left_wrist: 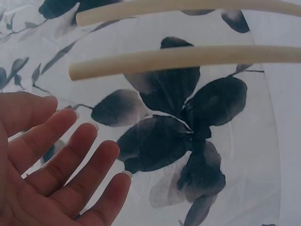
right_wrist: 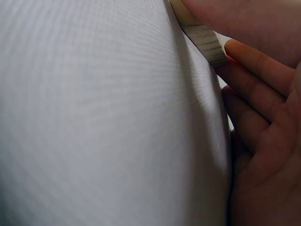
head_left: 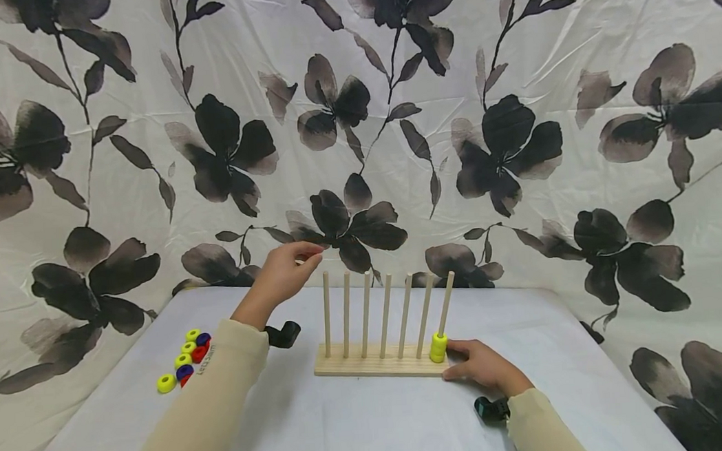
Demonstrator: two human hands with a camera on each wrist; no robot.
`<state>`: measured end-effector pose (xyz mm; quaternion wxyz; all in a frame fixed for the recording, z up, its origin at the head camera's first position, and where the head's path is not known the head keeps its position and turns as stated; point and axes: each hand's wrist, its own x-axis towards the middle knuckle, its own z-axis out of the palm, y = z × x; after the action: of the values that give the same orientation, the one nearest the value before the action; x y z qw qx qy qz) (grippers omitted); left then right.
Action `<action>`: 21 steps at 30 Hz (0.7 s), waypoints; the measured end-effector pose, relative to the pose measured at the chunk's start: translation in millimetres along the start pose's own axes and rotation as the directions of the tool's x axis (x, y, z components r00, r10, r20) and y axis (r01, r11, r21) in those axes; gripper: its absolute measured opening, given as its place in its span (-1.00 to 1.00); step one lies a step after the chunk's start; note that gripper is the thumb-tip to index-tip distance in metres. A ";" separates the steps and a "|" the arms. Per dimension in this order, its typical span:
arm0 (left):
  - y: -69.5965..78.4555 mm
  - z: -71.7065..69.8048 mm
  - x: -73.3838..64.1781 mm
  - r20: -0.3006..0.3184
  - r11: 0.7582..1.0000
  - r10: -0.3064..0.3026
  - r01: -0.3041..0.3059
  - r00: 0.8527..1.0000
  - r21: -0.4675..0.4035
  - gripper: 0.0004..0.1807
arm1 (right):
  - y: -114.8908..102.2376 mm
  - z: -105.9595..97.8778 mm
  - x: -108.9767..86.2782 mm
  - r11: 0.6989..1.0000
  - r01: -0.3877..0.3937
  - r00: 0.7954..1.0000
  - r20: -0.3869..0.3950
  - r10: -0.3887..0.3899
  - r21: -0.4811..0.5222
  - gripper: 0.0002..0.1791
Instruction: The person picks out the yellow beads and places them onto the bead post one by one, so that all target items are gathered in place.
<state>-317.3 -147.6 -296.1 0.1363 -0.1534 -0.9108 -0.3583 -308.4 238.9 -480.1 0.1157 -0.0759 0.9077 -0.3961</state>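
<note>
A wooden peg rack [head_left: 379, 370] stands on the table, with several upright pegs in one row. Yellow rings [head_left: 438, 348] are stacked at the bottom of its rightmost peg. My right hand [head_left: 484, 366] grips the right end of the rack's base between thumb and fingers; the base's end [right_wrist: 209, 44] shows between them in the right wrist view. Raised beside the tip of the leftmost peg [head_left: 327, 314] is my left hand [head_left: 286, 271]. Its fingers [left_wrist: 77, 157] are loosely bent and spread in the left wrist view, and I see no ring among them.
Loose yellow, blue and red rings lie at the table's left, among them a yellow ring [head_left: 166, 383] nearest the front; my left sleeve [head_left: 204, 400] partly covers the group. A floral cloth [head_left: 369, 149] hangs behind the white-covered table [head_left: 361, 425].
</note>
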 end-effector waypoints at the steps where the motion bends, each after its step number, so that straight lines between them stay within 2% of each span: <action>1: -2.3 -0.3 -0.3 0.001 1.000 -0.004 0.004 1.000 0.002 -0.65 | -0.3 -0.1 -0.3 1.000 0.002 1.000 0.001 -0.002 -0.002 -0.07; 15: -33.9 -6.7 -6.0 -0.021 0.999 -0.026 0.027 0.999 0.047 -0.64 | -1.1 0.9 -2.0 0.999 -0.006 1.000 0.000 0.006 -0.031 -0.08; 21: -47.7 -10.1 -9.1 0.005 0.997 -0.054 0.053 0.999 0.062 -0.61 | -3.2 0.4 -3.0 1.000 -0.005 1.000 -0.002 0.005 -0.020 -0.09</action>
<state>-325.6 -189.5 -321.4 0.1283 -0.1259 -0.9256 -0.3330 -305.3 237.2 -477.5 0.1149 -0.0743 0.9119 -0.3870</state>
